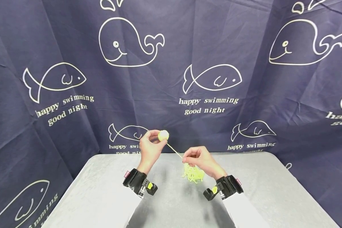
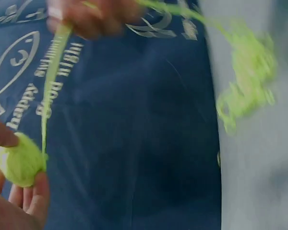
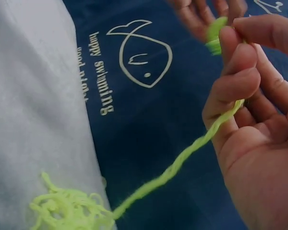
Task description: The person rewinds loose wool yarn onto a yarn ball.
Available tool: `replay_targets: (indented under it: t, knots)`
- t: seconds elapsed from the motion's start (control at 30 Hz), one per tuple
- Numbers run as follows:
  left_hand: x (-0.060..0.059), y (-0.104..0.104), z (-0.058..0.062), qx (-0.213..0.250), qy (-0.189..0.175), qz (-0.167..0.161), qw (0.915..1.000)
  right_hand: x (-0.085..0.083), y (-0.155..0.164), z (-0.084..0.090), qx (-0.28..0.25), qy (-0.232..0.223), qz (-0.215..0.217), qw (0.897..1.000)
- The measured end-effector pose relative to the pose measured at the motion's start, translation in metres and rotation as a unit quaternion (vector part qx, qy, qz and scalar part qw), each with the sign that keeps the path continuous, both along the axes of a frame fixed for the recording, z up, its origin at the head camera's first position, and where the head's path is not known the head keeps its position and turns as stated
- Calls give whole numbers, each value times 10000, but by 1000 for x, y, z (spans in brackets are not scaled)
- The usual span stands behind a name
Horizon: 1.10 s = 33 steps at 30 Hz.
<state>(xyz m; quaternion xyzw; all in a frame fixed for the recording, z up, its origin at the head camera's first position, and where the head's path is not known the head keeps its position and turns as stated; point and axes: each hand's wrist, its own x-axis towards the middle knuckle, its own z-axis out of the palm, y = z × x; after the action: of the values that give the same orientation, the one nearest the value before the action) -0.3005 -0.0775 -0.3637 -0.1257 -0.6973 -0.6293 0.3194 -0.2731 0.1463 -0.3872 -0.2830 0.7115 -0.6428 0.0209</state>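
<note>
Left hand (image 1: pixel 150 148) is holding a partly wound yarn ball (image 1: pixel 163 135) aloft, right hand (image 1: pixel 200 159) pinching its taut strand (image 1: pixel 174 150) — while a loose tangle (image 1: pixel 194 174), seemingly still to wind, is lying near the surface's (image 1: pixel 268 177) far edge.

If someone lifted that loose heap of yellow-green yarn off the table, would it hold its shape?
Probably not: the heap is a tangle of curling loops, so it would likely sag. It looks light, being only thin yarn. A strand runs from it to the right hand, so it might tug there.
</note>
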Motion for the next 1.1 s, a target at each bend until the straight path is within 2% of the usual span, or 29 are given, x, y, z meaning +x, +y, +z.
replay_targets:
  t: [0.1, 0.2, 0.3, 0.4, 0.47, 0.53, 0.6, 0.67, 0.77, 0.87, 0.97, 1.1]
  knots:
    - [1, -4, -6, -1039, 59, -19, 9946, 1, 3, 9, -183, 246, 9, 9995]
    - [5, -8, -7, -2020, 4, -337, 9788, -1, 6, 17, -748, 213, 60, 9970]
    - [8, -11, -5, -2924, -127, -860, 9523, -5, 9, 20, -1556, -105, 106, 9877]
    - [12, -11, -3, -3588, -296, -1608, 9190, -7, 11, 22, -2324, -435, 131, 9716]
    - [14, -11, -1, -3770, -460, -2263, 8970, -9, 11, 21, -2676, -588, 88, 9617]
    - [16, -10, 1, -3736, -674, -2929, 8775, -11, 11, 20, -2940, -751, -8, 9529]
    - [18, -9, 3, -3472, -860, -3563, 8632, -13, 10, 18, -3102, -905, -138, 9462]
    - [20, -8, 6, -3019, -970, -4146, 8529, -15, 9, 15, -3094, -977, -317, 9454]
    - [22, -6, 10, -2125, -957, -4768, 8475, -18, 7, 9, -2770, -1009, -558, 9539]
    - [23, -4, 15, -1169, -826, -5013, 8534, -20, 5, 2, -2192, -1049, -680, 9676]
    - [23, 0, 18, -204, -734, -4888, 8691, -19, 2, -5, -1574, -1079, -620, 9797]
    - [21, 5, 19, 995, -706, -4225, 8981, -15, -4, -10, -808, -922, -412, 9916]
